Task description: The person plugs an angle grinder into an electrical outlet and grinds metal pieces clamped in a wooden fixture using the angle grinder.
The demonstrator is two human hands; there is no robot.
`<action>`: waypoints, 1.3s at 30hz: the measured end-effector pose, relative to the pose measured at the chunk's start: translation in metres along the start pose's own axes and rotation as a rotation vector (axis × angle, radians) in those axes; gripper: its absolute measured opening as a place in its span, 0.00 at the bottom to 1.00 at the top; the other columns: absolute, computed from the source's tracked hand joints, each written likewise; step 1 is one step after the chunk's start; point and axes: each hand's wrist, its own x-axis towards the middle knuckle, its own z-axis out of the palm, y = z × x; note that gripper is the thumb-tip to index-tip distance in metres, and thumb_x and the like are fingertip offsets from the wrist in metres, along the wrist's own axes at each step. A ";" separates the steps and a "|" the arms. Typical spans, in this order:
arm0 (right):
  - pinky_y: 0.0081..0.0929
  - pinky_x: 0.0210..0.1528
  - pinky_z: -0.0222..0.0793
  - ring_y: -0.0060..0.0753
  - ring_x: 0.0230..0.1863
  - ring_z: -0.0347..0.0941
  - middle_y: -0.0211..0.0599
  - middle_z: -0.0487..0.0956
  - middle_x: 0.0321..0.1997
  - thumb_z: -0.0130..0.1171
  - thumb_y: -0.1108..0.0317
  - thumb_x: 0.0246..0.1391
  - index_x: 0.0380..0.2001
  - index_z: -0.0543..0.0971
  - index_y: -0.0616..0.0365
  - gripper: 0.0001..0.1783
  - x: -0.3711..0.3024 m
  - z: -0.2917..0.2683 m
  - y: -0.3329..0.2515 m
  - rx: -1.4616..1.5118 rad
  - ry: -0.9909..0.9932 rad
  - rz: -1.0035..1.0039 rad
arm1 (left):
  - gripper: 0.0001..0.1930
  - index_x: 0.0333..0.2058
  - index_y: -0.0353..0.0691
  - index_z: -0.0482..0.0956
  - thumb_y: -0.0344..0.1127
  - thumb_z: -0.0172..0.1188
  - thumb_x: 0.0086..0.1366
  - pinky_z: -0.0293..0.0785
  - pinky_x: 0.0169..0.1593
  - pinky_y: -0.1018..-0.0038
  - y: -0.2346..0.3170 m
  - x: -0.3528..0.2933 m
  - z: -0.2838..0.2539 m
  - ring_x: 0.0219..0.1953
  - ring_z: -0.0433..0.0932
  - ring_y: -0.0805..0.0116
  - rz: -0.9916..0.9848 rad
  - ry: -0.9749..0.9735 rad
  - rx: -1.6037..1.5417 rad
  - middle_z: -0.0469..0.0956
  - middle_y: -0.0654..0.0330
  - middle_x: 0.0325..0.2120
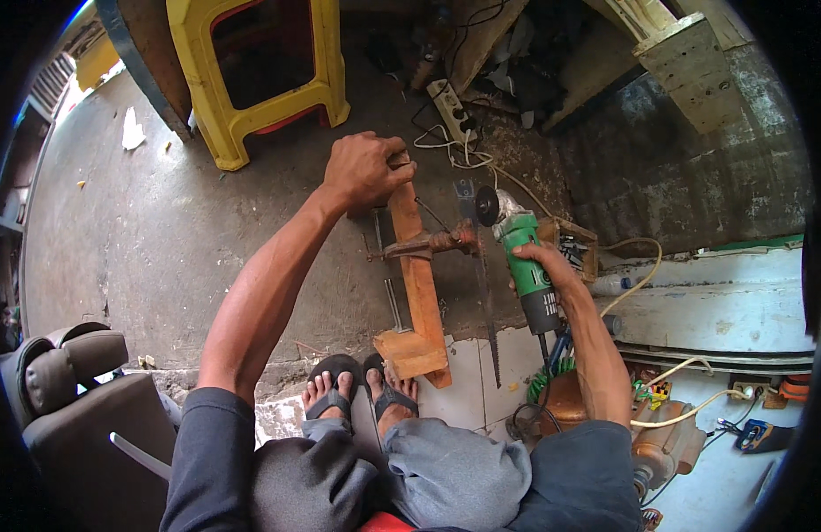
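Observation:
My right hand (552, 266) is wrapped round the body of a green angle grinder (522, 238). Its dark disc (486, 206) faces left, beside the upper part of a long toothed saw blade (486, 306). My left hand (366, 168) is closed at the far end of an orange-brown wooden board (419, 297); exactly what its fingertips pinch is partly hidden. A rusty clamp (428, 245) crosses the board at mid-length, with its right end touching or close to the blade. A short wooden block (410, 353) lies across the board's near end, by my feet.
A yellow plastic stool (242, 120) stands at the far left. Beyond the grinder lie a power strip (452, 111) with loose cables and a wooden box (574, 248) of small metal pieces. An electric motor (667, 443) sits near right, a dark padded chair (91, 434) near left.

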 end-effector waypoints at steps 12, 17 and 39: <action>0.31 0.24 0.81 0.38 0.25 0.84 0.42 0.80 0.29 0.68 0.53 0.51 0.44 0.74 0.66 0.28 -0.002 0.000 -0.002 -0.026 -0.001 -0.017 | 0.21 0.37 0.43 0.87 0.54 0.64 0.58 0.79 0.40 0.58 -0.001 -0.001 0.000 0.36 0.84 0.51 -0.013 -0.014 0.000 0.84 0.49 0.30; 0.33 0.25 0.82 0.39 0.25 0.84 0.40 0.80 0.28 0.68 0.52 0.51 0.45 0.74 0.64 0.28 -0.001 0.000 0.000 -0.025 0.016 -0.012 | 0.20 0.38 0.43 0.87 0.54 0.64 0.59 0.79 0.40 0.58 0.001 -0.003 0.000 0.35 0.84 0.51 -0.021 0.003 -0.006 0.84 0.50 0.30; 0.24 0.32 0.74 0.25 0.28 0.80 0.35 0.84 0.34 0.67 0.55 0.56 0.44 0.84 0.60 0.20 0.020 -0.015 0.012 -0.144 0.111 0.073 | 0.18 0.35 0.45 0.87 0.54 0.65 0.57 0.79 0.40 0.56 0.001 -0.004 0.002 0.35 0.84 0.52 0.023 0.096 -0.008 0.84 0.54 0.27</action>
